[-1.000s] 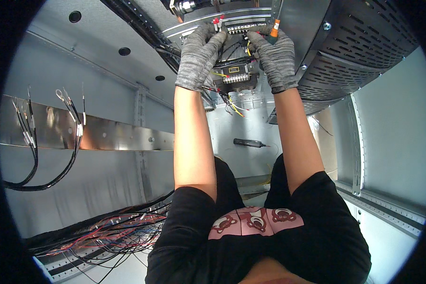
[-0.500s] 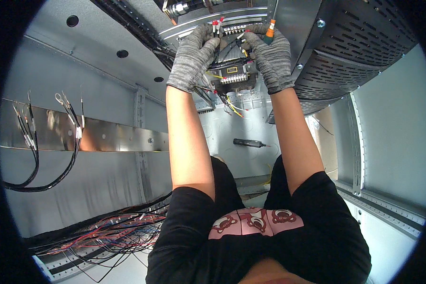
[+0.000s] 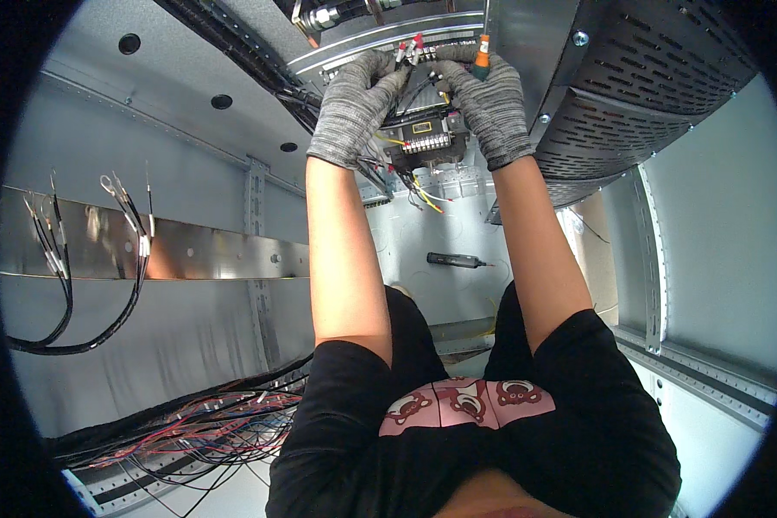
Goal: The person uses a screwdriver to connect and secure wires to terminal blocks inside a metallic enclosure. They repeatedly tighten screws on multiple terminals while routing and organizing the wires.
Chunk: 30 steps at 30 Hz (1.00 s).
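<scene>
Both my hands wear grey knitted gloves and work at a terminal block [image 3: 429,142] assembly inside a metal cabinet. My left hand [image 3: 351,108] is closed, its fingertips pinching black wires [image 3: 412,50] with red and white ends that stand up above the fingers. On the other side, my right hand [image 3: 494,108] is curled around a screwdriver [image 3: 482,59] with an orange and dark green handle, which sticks up between thumb and fingers. Its fingertips reach toward the wires; the screwdriver's blade is hidden. More black wires [image 3: 416,93] run between the hands.
A dark pen-shaped power screwdriver [image 3: 456,260] lies on the cabinet floor below the hands. Loose wires with ring lugs [image 3: 134,216] hang at the left by a metal bar [image 3: 220,253]. A tangle of cables [image 3: 207,423] lies lower left; a black slotted cover [image 3: 639,95] stands right.
The red-ended wires in my left hand have shifted right and now spread at a slant. My right hand has moved slightly left, with the screwdriver more upright.
</scene>
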Each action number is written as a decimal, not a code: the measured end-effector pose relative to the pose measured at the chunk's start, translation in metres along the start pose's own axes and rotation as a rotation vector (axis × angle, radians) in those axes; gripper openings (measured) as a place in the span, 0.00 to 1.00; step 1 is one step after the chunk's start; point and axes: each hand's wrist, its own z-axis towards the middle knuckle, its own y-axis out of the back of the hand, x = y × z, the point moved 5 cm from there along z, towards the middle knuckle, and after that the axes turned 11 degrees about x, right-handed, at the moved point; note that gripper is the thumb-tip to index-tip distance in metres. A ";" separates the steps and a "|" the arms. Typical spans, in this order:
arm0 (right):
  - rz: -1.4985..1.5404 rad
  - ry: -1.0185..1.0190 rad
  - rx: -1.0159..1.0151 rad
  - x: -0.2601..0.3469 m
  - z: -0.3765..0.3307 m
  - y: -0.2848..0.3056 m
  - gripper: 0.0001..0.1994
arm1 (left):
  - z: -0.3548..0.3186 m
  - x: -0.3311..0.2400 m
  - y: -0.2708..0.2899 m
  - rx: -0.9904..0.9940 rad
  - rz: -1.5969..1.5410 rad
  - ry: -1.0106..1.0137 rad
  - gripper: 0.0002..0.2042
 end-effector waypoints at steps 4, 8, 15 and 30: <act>-0.033 -0.028 0.028 -0.001 0.000 -0.002 0.08 | -0.002 -0.005 0.000 -0.014 0.030 -0.027 0.13; -0.048 0.001 0.038 -0.001 0.001 -0.001 0.09 | -0.002 -0.008 -0.001 -0.011 -0.088 -0.030 0.13; -0.076 0.067 0.050 0.008 -0.004 -0.003 0.09 | 0.002 -0.004 -0.004 -0.024 0.090 -0.075 0.11; -0.083 -0.073 -0.011 -0.001 -0.002 0.003 0.11 | -0.001 -0.016 -0.005 -0.025 0.129 -0.057 0.13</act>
